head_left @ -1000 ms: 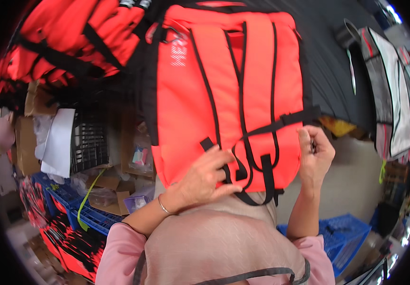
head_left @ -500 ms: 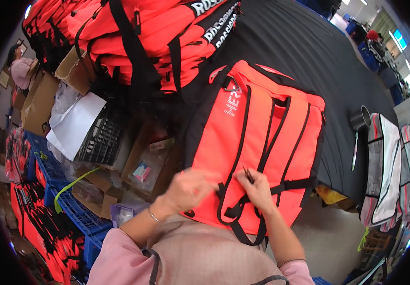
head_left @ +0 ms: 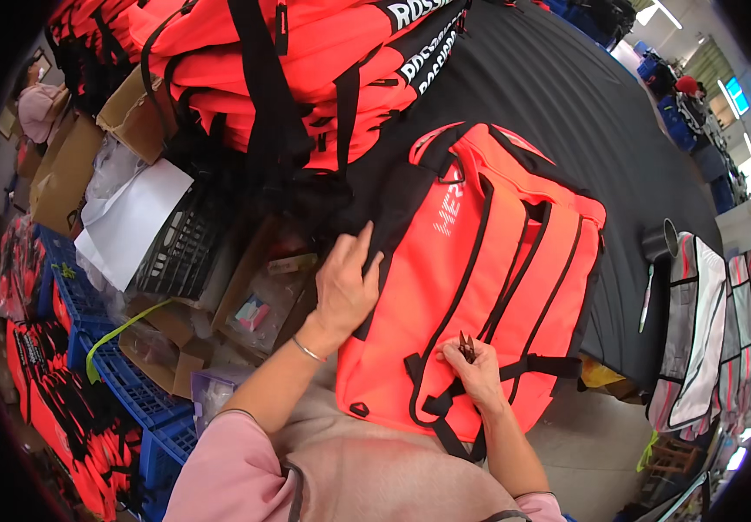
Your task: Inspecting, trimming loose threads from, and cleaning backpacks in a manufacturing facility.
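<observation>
1. Black-draped table (head_left: 523, 78): carries the work beyond the person.
2. Stack of red-orange bags (head_left: 328, 39): piled up at the far left; whether these are finished cannot be established.
3. Backpack (head_left: 476, 278): red-orange, back panel up, upper part on the black cloth, lower end against the person's apron (head_left: 375, 470). Judged largely assembled; any remaining work is not discernible.
4. Shoulder straps (head_left: 536, 274): both in place along the back panel.
5. Black webbing strap (head_left: 554, 365): fitted, crossing the lower right, its end extending past the bag's edge.
6. Left hand (head_left: 347, 283): fingers parted at the bag's black left side, nothing seen in its grasp; firm contact unconfirmed.
7. Right hand (head_left: 477, 374): apart from the left, closed around a small tool over the lower back panel.
8. Small tool (head_left: 469, 348): dark, pointed tips upward, probably snips.
</observation>
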Action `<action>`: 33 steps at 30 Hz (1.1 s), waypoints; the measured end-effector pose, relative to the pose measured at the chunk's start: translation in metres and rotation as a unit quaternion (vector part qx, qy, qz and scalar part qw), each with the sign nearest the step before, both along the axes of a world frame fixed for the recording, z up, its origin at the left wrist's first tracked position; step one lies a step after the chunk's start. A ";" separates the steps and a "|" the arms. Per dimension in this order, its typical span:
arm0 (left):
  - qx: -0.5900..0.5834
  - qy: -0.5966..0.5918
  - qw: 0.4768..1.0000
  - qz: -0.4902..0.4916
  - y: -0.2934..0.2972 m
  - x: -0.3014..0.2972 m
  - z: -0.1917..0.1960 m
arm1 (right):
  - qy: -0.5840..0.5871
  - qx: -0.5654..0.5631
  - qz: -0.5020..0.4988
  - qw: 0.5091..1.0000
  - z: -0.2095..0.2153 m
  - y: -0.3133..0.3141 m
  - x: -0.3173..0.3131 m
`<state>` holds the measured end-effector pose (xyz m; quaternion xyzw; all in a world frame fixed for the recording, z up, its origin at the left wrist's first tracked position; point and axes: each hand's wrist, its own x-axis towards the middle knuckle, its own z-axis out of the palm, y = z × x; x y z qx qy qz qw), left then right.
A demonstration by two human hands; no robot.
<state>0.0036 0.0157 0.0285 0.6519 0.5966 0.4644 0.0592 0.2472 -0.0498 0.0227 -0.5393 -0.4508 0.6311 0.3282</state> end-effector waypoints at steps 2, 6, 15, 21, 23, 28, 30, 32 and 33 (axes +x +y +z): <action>0.051 0.023 0.998 -0.002 -0.010 0.008 -0.003 | 0.004 -0.012 -0.007 1.000 -0.004 -0.002 0.002; 0.099 0.030 0.995 -0.015 -0.021 0.015 -0.003 | 0.011 -0.033 -0.019 0.999 -0.007 -0.002 0.002; 0.133 0.020 0.990 -0.039 -0.023 0.021 -0.012 | 0.011 -0.016 -0.023 1.000 -0.010 0.001 -0.003; 0.102 -0.017 0.994 -0.041 -0.026 0.018 -0.014 | 0.004 -0.012 -0.010 1.000 -0.011 0.001 -0.005; -0.010 -0.095 0.995 -0.020 -0.024 0.011 -0.011 | -0.013 -0.004 -0.006 1.000 -0.013 0.004 -0.006; -0.261 -0.345 0.900 -0.049 -0.051 -0.029 -0.033 | -0.012 -0.002 -0.024 1.000 0.001 0.008 -0.009; -0.338 -0.460 0.814 -0.105 -0.073 -0.034 -0.053 | -0.044 -0.033 -0.035 0.998 0.015 0.016 -0.018; -0.359 -0.439 0.809 -0.156 -0.088 -0.033 -0.058 | -0.091 0.017 -0.026 0.995 0.035 0.029 -0.041; -0.375 -0.412 0.802 -0.213 -0.096 -0.033 -0.061 | -0.098 0.074 0.003 0.992 0.049 0.038 -0.056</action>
